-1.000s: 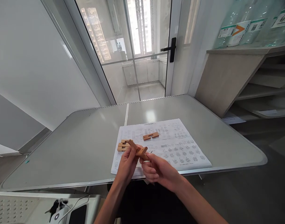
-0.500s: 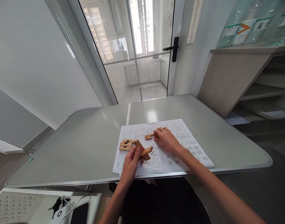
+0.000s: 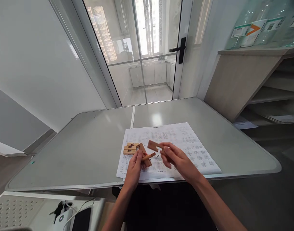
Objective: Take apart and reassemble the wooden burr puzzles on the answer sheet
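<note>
My left hand [image 3: 134, 166] is closed around two crossed wooden puzzle pieces [image 3: 146, 156], held just above a printed instruction sheet [image 3: 185, 144]. My right hand [image 3: 177, 158] pinches a notched wooden piece [image 3: 153, 146] at its right end and holds it in the air, a short way right of the crossed pieces. A small stack of notched wooden pieces [image 3: 130, 149] lies on the sheet just left of my left hand.
The sheet lies on a grey table [image 3: 84, 147] near its front edge. A glass door with a black handle [image 3: 180, 49] stands behind the table. Wooden shelves [image 3: 264, 86] are at the right. A white perforated surface with cables [image 3: 62, 215] sits at bottom left.
My right hand reached out to the notched piece lying on the sheet, picked it up and brought it back toward my left hand. The left hand kept hold of the crossed pieces.
</note>
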Demonstrator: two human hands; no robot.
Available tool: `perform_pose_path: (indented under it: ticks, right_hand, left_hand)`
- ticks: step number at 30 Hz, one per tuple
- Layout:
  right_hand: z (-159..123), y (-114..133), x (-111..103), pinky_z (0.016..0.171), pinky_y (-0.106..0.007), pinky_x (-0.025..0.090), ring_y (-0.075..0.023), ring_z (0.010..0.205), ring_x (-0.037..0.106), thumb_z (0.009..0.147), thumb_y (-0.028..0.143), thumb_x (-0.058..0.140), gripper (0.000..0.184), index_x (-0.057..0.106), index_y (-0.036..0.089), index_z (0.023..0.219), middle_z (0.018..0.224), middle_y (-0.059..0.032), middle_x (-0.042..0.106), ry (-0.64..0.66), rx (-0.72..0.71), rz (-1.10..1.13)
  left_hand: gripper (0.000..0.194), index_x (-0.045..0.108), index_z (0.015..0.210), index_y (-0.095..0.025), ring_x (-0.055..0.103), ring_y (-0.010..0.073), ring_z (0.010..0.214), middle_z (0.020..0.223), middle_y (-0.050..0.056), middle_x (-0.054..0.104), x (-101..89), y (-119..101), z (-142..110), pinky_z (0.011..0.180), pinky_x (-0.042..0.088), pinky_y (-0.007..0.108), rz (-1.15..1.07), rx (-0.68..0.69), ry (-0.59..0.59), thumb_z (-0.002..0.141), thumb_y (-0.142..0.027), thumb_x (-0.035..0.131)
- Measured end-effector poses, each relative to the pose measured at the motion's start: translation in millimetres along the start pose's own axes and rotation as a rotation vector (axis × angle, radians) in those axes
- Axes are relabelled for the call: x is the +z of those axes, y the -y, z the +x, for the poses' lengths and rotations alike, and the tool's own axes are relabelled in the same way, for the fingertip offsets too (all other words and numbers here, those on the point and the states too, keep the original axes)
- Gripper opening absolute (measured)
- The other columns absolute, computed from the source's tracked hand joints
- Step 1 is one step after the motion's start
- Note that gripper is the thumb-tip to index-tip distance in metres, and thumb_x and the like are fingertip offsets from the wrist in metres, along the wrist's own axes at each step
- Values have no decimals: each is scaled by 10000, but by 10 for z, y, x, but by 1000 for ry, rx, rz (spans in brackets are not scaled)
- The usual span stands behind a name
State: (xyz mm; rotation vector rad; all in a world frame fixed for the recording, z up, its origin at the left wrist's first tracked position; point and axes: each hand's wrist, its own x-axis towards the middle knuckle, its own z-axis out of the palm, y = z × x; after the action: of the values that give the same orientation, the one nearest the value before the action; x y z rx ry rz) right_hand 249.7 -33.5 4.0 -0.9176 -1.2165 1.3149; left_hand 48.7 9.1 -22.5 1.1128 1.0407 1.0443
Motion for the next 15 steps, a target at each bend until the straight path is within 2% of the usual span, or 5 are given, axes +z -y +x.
perform_pose_path:
  ticks: [2, 5, 11, 15]
  right_hand:
    - [-27, -6, 97, 613, -298, 355, -120, 565, 387, 1036, 557, 525, 378, 549, 221, 1208, 686, 64, 476, 48, 15, 143]
    - [0, -42, 184, 602, -292, 336, -112, 550, 362, 997, 592, 584, 395, 576, 227, 1148, 660, 73, 475, 78, 15, 162]
    - [43, -41, 241, 596, -282, 329, -104, 544, 366, 996, 582, 590, 374, 604, 231, 1126, 655, 76, 474, 27, 17, 151]
    - [13, 3, 249, 613, -287, 348, -104, 556, 377, 1003, 573, 588, 376, 629, 218, 1120, 661, 69, 475, 96, 49, 134]
  left_hand:
    - [544, 718, 1063, -163, 681, 225, 939, 1001, 72, 735, 6, -25, -4, 761, 514, 274, -49, -22, 7, 852, -664, 704]
    - [587, 718, 1143, -165, 696, 230, 927, 1016, 83, 757, 6, -50, -6, 757, 530, 283, -121, -40, 6, 832, -663, 723]
    - [575, 731, 1134, -169, 692, 222, 952, 1058, 80, 762, -45, 6, -3, 825, 537, 290, -142, -32, 58, 816, -648, 744]
    - [543, 730, 1053, -164, 666, 222, 904, 945, 61, 743, -72, 27, -18, 789, 517, 287, -55, -7, 53, 823, -656, 729]
